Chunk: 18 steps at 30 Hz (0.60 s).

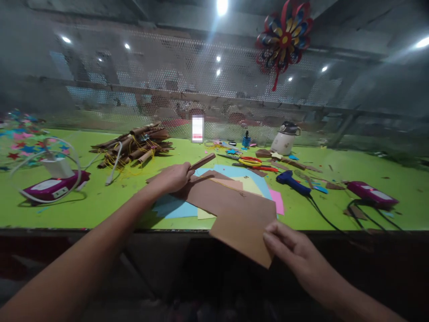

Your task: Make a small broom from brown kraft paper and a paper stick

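My right hand (284, 241) pinches the right corner of a brown paper sheet (243, 237), which juts past the table's front edge. Above the table, my left hand (179, 176) closes round a narrow rolled brown paper strip (203, 163) pointing up to the right. Another brown paper piece (231, 195) lies between the hands, with a thin yellow string (224, 183) across it. Beneath are sheets of light blue paper (177, 209), yellow paper (253, 185) and pink paper (277, 201), partly covered.
Behind my left hand lies a heap of brown paper rolls (134, 145). Scissors (250, 161), a blue glue gun (293, 182) with its cable and a purple power strip (372, 194) are on the right. Another power strip (55, 185) with a white charger sits left. A jug (284, 138) stands behind.
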Motion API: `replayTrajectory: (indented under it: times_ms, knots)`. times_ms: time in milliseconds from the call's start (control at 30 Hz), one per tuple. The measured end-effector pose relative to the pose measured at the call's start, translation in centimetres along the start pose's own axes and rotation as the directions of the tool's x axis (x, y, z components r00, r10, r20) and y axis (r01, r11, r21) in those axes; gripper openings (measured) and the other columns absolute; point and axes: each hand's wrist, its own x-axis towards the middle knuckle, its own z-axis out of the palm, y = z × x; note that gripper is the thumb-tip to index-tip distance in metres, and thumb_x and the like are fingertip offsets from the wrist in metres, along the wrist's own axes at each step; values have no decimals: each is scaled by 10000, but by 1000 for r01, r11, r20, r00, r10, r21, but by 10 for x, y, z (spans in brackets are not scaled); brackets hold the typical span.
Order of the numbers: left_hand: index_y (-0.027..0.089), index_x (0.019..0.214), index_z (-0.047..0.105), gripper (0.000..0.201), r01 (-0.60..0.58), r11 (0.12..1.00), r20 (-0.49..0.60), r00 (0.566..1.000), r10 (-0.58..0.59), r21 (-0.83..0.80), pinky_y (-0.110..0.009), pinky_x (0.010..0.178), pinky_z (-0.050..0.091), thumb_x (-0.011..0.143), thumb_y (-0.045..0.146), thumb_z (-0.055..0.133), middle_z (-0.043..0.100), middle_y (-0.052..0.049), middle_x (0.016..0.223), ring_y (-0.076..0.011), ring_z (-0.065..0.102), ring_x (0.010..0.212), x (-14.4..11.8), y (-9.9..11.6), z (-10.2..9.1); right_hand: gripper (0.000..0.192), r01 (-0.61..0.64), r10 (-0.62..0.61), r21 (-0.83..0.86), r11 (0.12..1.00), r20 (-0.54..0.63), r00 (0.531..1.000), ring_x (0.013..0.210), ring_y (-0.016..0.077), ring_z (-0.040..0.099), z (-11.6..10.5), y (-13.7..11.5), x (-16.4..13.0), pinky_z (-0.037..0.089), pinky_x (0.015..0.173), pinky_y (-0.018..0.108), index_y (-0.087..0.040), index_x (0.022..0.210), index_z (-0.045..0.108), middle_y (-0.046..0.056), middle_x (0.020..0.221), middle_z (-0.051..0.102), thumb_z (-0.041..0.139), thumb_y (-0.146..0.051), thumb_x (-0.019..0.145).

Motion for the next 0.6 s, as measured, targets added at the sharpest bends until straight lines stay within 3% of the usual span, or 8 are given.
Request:
replayTrajectory:
  times_ms: [167, 267, 400, 467, 600]
  knots:
    - [172, 999, 575, 469, -9, 1000, 8, 1000, 9, 10, -310, 620, 384, 881, 508, 271, 654, -150, 1009, -254, 600, 763, -1, 3, -3, 300, -10, 18, 61, 998, -134, 991, 663, 115, 455, -25, -4, 24, 383, 594, 212, -182, 761, 520, -19, 699, 475, 510, -463, 866]
    - [176, 1053, 575, 452, -21, 1000, 18, 1000, 21, -1, -306, 662, 390, 883, 484, 291, 670, -129, 971, -245, 603, 772, -2, 7, -7, 285, -31, 81, 264, 964, -178, 981, 673, 136, 523, -43, -2, 56, 424, 586, 234, -183, 789, 549, 3, 716, 548, 610, -462, 792]
    - [178, 1075, 578, 440, -20, 1000, 19, 1000, 21, -9, -310, 675, 390, 885, 468, 306, 676, -129, 945, -248, 606, 771, -4, 10, -9, 290, -55, 146, 488, 871, -149, 978, 615, 156, 568, -60, 9, 98, 484, 598, 297, -187, 711, 548, 14, 681, 601, 752, -382, 644]
    - [179, 1087, 576, 433, -22, 1000, 16, 1000, 22, -10, -311, 671, 388, 887, 457, 309, 675, -130, 936, -248, 604, 769, -5, 10, -9, 289, -85, 178, 536, 840, -124, 976, 602, 154, 587, -65, 14, 104, 502, 614, 309, -183, 698, 559, 20, 692, 626, 778, -354, 616]
    - [178, 1142, 551, 436, -42, 999, 14, 999, 42, -16, -301, 674, 381, 891, 444, 312, 675, -107, 881, -234, 591, 759, -8, 9, -9, 276, -159, 212, 478, 864, -58, 976, 474, 99, 516, -71, 19, 86, 447, 476, 247, -172, 693, 575, -4, 628, 611, 753, -382, 668]
